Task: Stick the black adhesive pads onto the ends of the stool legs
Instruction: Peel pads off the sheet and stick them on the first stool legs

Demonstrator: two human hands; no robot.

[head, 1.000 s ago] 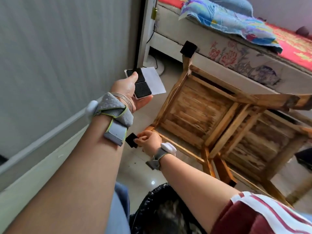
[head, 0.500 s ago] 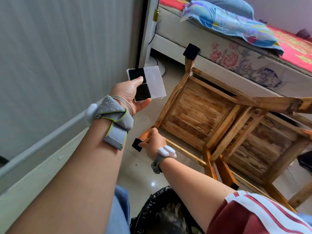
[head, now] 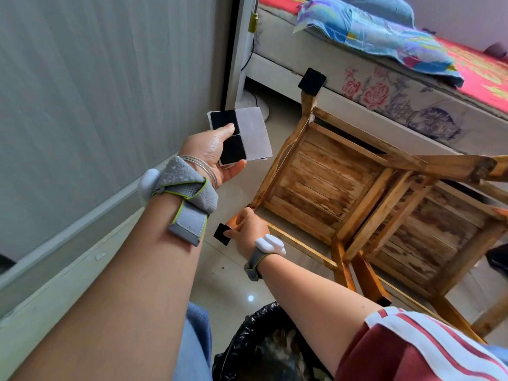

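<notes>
A wooden stool (head: 324, 177) lies tipped over on the floor, its underside facing me. One black pad (head: 312, 81) covers the end of the far leg near the bed. My right hand (head: 247, 229) grips the end of the near leg, fingers pressed on a second black pad (head: 220, 234) there. My left hand (head: 217, 152) is raised above it and holds a white backing sheet (head: 253, 133) that carries two black pads, thumb resting on them.
A second wooden stool (head: 428, 237) lies against the first on the right. A bed (head: 384, 86) with a blue pillow runs along the back. A grey wall panel stands at left. A bin with a black bag (head: 264, 350) sits below my arms.
My right hand has slid along the near leg end, pressing the pad on. The left hand with the sheet rose slightly and the view shifted a little.
</notes>
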